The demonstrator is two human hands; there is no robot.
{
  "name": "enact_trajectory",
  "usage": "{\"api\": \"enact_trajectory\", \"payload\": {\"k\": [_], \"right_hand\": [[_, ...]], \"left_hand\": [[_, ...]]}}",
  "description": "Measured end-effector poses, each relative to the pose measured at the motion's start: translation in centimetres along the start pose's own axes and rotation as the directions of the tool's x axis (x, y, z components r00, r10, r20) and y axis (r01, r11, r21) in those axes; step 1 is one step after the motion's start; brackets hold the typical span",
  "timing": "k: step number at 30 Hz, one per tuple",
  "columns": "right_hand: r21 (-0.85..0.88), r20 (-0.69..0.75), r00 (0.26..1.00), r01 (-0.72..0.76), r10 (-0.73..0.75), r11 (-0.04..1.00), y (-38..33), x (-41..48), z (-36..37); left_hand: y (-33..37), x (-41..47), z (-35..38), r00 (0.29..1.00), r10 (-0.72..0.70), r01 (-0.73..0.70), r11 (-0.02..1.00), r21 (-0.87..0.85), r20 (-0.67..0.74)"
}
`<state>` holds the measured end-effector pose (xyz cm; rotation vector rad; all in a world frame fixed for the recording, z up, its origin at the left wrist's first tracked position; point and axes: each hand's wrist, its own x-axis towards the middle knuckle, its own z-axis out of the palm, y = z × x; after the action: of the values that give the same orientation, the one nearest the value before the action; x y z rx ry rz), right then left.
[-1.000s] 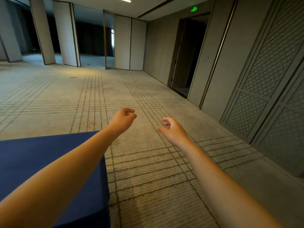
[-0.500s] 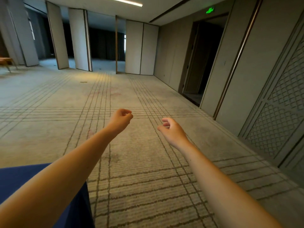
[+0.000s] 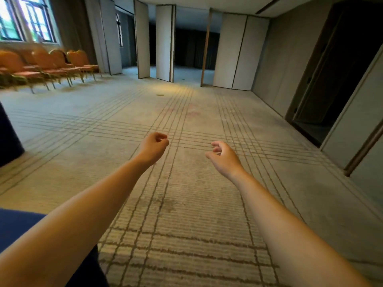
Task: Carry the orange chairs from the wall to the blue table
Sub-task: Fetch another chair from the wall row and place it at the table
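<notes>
Under the windows (image 3: pixel 27 19) at far left, the orange chairs (image 3: pixel 51 65) stand in a row, well apart from us. We hold both hands out empty, probably readying for a chair: left hand (image 3: pixel 154 145) curled into a loose fist, right hand (image 3: pixel 224 157) slack. The blue worktop (image 3: pixel 18 226) sits just beside us, lower left.

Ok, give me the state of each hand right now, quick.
Left hand: closed, fingers curled in, holding nothing.
Right hand: open, fingers loosely curled, holding nothing.
</notes>
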<state>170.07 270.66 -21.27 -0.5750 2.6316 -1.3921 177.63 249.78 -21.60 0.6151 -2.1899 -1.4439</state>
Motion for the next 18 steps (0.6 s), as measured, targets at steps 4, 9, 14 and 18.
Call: {"api": "enact_trajectory", "payload": {"k": [4, 9, 14, 18], "right_hand": [[0.017, 0.125, 0.992, 0.028, -0.03, 0.999, 1.3, 8.8, -0.2], [0.033, 0.244, 0.966, 0.084, -0.09, 0.996, 1.3, 19.0, 2.4], [0.09, 0.309, 0.929, 0.184, -0.203, 0.979, -1.1, 30.6, 7.2], [0.144, 0.373, 0.886, 0.238, -0.276, 0.96, -4.0, 40.2, 11.8]], "left_hand": [[0.1, 4.9, 1.4, 0.996, -0.059, 0.061, 0.998, 0.025, -0.067], [-0.5, 12.0, 0.8, 0.972, -0.127, 0.142, 0.988, 0.066, -0.195], [-2.3, 21.8, -0.1, 0.954, -0.143, 0.169, 0.982, 0.079, -0.264], [-3.9, 31.2, -2.3, 0.935, -0.163, 0.194, 0.979, 0.07, -0.316]]}}
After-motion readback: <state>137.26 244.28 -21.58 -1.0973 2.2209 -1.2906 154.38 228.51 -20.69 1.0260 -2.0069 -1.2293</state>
